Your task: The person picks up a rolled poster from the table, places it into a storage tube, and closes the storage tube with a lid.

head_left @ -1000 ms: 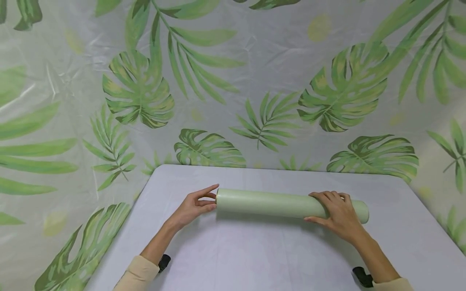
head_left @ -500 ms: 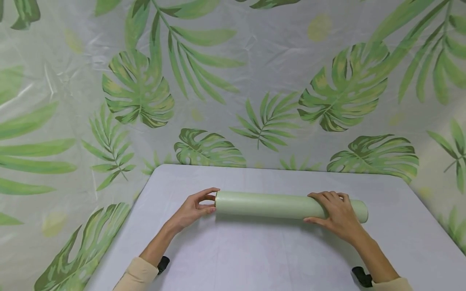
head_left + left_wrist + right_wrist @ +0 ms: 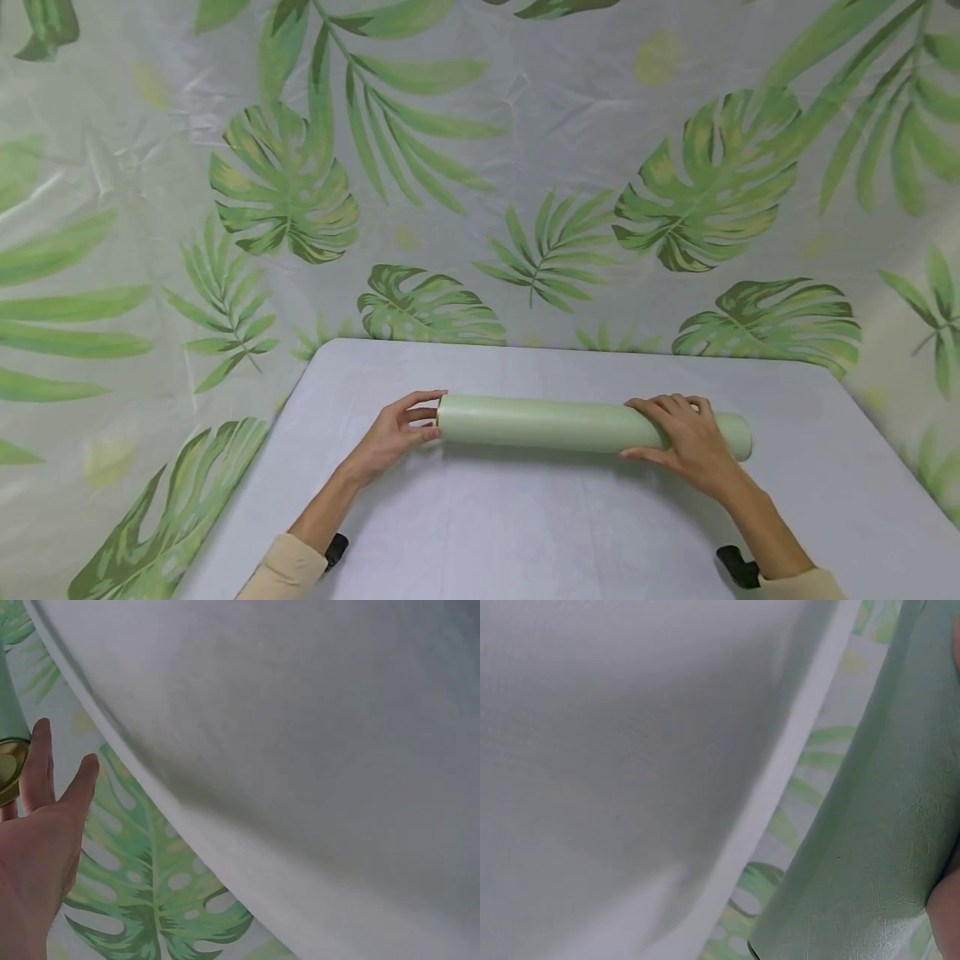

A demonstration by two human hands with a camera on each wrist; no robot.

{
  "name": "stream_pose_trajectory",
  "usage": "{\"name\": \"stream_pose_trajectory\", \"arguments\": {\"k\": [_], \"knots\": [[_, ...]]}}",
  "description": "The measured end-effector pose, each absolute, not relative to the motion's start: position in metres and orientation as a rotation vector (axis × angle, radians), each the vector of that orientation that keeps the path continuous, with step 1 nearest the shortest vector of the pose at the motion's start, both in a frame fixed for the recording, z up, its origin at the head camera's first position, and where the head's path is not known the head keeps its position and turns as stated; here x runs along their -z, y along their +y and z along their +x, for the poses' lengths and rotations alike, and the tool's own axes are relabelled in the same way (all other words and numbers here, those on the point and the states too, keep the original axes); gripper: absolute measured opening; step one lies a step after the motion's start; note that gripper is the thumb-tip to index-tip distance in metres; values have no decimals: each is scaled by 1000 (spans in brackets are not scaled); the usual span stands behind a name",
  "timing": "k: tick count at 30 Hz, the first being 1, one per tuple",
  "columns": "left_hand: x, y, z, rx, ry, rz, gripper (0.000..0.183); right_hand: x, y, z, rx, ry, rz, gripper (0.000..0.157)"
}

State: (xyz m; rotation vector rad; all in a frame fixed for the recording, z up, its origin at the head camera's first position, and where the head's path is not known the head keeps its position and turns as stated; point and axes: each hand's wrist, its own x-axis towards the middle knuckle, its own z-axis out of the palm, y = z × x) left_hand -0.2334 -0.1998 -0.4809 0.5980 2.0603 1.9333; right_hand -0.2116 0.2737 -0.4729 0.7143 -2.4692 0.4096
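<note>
A long pale green tube [image 3: 540, 422] is held nearly level above the white table, tilting slightly down to the right. In the left wrist view its end shows a gold-coloured cap [image 3: 9, 766]. My left hand [image 3: 390, 437] pinches this left end, index finger at the top of the rim and thumb at the bottom. Other fingers stretch across or beside the end. My right hand [image 3: 686, 442] grips the tube near its right end from above, thumb on the near side and fingers over the far side. The right wrist view shows the tube's scuffed green surface [image 3: 862, 825].
The white table [image 3: 517, 533] has rounded far corners. Behind it hangs a leaf-patterned sheet [image 3: 555, 167], which also shows past the table's sides. A black wrist device [image 3: 738, 567] sits on the right forearm, another wrist device [image 3: 336, 550] on the left.
The tube and both hands have shifted slightly left. Its left end has dropped a little, and my left index finger has come down onto the rim. The right hand keeps its grip.
</note>
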Motion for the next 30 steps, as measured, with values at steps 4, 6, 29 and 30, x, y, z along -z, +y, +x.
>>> {"name": "stream_pose_trajectory", "arguments": {"k": [4,6,29,30], "knots": [[481,-201,-233,-1946,2020,579,63,470,274,-213,-402,-2456,738,74],[482,-201,-232,-1939,2031,567,66,469,274,-213,-400,-2446,747,75],[470,-197,-225,-1766,2225,588,75,470,267,-210,-386,-2421,761,75],[468,-196,-225,-1733,2275,589,74,470,267,-209,-386,-2419,761,75]]}}
